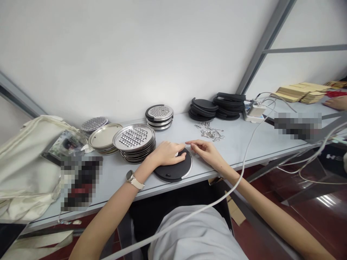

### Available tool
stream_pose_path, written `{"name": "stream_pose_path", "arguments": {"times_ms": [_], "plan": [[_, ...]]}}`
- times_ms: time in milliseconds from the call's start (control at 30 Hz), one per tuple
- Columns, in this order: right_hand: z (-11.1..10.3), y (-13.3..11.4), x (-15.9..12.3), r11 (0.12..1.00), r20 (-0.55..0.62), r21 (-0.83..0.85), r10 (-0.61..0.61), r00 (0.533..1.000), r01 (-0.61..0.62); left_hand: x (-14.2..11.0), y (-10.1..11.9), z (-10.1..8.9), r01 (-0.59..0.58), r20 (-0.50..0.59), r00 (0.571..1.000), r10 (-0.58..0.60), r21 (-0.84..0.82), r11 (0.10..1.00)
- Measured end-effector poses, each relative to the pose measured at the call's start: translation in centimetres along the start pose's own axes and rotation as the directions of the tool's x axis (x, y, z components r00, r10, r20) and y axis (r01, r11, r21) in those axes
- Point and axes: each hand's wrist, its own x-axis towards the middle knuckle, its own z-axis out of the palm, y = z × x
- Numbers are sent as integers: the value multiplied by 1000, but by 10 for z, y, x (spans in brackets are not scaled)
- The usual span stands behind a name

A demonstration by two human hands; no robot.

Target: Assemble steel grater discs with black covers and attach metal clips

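Observation:
A round disc with a black cover and a steel rim (175, 170) lies near the front edge of the grey table (244, 144). My left hand (166, 153), with a watch on its wrist, rests on the disc's far edge, fingers curled and pressed down on it. My right hand (204, 150) is just right of the disc, fingers pinched on a small metal clip at the disc's top edge. The fingertips of both hands almost meet there.
A stack of steel grater discs (135, 141), plain steel pans (104, 137) and covered discs (159, 115) stand behind my left hand. Loose metal clips (210, 131) lie behind my right hand. Black covers (217, 106) are piled farther back. A cloth bag (24, 162) sits far left. Another person's hand (336, 103) shows far right.

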Motion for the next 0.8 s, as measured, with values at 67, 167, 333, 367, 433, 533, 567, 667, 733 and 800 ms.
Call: {"name": "stream_pose_path", "arguments": {"times_ms": [67,167,333,367,433,533,567,667,733,800], "plan": [[1,1,0,998,18,50,-30,999,29,1,2,1,17,1,1000,-17,-15,1000],[3,1,1,989,3,133,-67,998,66,1,3,2,46,-5,999,-46,-33,998],[5,0,4,995,10,67,-78,997,77,2,5,3,77,-8,997,-77,-48,996],[5,0,5,995,20,57,-82,996,80,2,5,3,76,-6,997,-77,-53,996],[5,0,7,995,34,59,-77,996,75,2,4,3,71,1,997,-71,-57,996],[6,0,9,994,51,87,-65,997,61,2,4,3,61,4,998,-60,-50,997],[6,1,9,994,58,96,-66,996,60,2,4,3,58,2,998,-58,-47,997],[6,1,9,993,66,106,-64,996,57,2,3,4,56,-6,998,-56,-44,997],[6,2,8,994,63,100,-60,996,53,1,3,4,53,-12,998,-53,-48,997],[6,3,7,995,59,85,-60,996,55,1,3,4,53,-13,998,-53,-50,997]]}}
